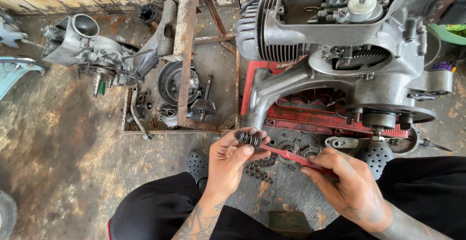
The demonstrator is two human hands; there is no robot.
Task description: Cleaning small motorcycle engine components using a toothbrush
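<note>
Red plastic brush [291, 156], toothbrush type, is gripped by the handle end in the right hand [347, 184], fingers closed around it, the head angled up and left to meet the part. Left hand [233, 158] is closed on a small dark coil spring [246, 138], pinched between thumb and fingertips at its lower end so that most of the coils stand clear above the fingers; this leaves them open to the brush. Brush tip touches or lies just beside the spring; exact contact cannot be told.

Both hands are held low over the knees, above the stained concrete floor [63, 143], so anything loosened would drop there.

On the floor just below the left hand: a cluster of small dark rollers [256, 172], grouped together, apart from the other parts. Beside them, round metal plates [296, 148], partly hidden by the brush.

Ahead, a large grey engine [340, 75] rests on a red stand [310, 118], near the hands. To the left, a rusty steel frame [187, 55] encloses a gear shaft [205, 105] and a round drum [175, 82]. A second engine casing [82, 46] lies further left, well apart.
</note>
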